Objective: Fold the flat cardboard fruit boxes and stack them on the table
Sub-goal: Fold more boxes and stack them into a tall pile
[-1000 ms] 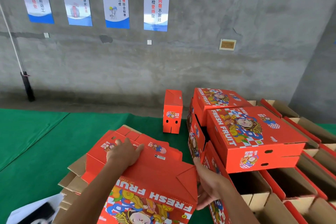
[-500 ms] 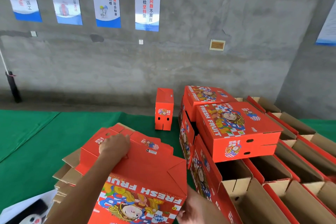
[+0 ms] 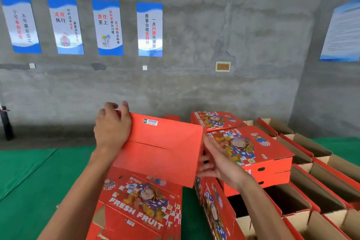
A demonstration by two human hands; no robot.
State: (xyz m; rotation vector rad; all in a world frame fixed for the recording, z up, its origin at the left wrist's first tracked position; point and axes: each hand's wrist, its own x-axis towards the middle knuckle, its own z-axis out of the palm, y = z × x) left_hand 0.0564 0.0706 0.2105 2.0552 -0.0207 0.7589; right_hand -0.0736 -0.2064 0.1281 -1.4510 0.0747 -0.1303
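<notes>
Cardboard from the flat pile is now up in the air: half a second ago the folded fruit box [image 3: 159, 148] lay low on the pile with the left hand on top of it, and now it is lifted to chest height, its plain red bottom panel toward the camera, with a barcode label near the upper edge. The left hand [image 3: 112, 125] grips the upper left corner, fingers curled over the far edge. The right hand [image 3: 216, 159] is at the right end of the box with fingers spread and mostly straight, touching the side wall; whether the thumb hooks behind, I cannot tell. I judge that the folding of this box is finished or almost, and that it goes next to the stack. The flat boxes [image 3: 142, 202] that remain lie directly under it on the green surface [image 3: 29, 177]. To the right stands the stack of closed boxes [image 3: 251, 150], touching the right wrist area, and beyond it rows of open brown cartons [image 3: 315, 187]. These crowd the right side, so the box must be raised over the stack edge. Posters [image 3: 109, 27] hang on the concrete wall.
</notes>
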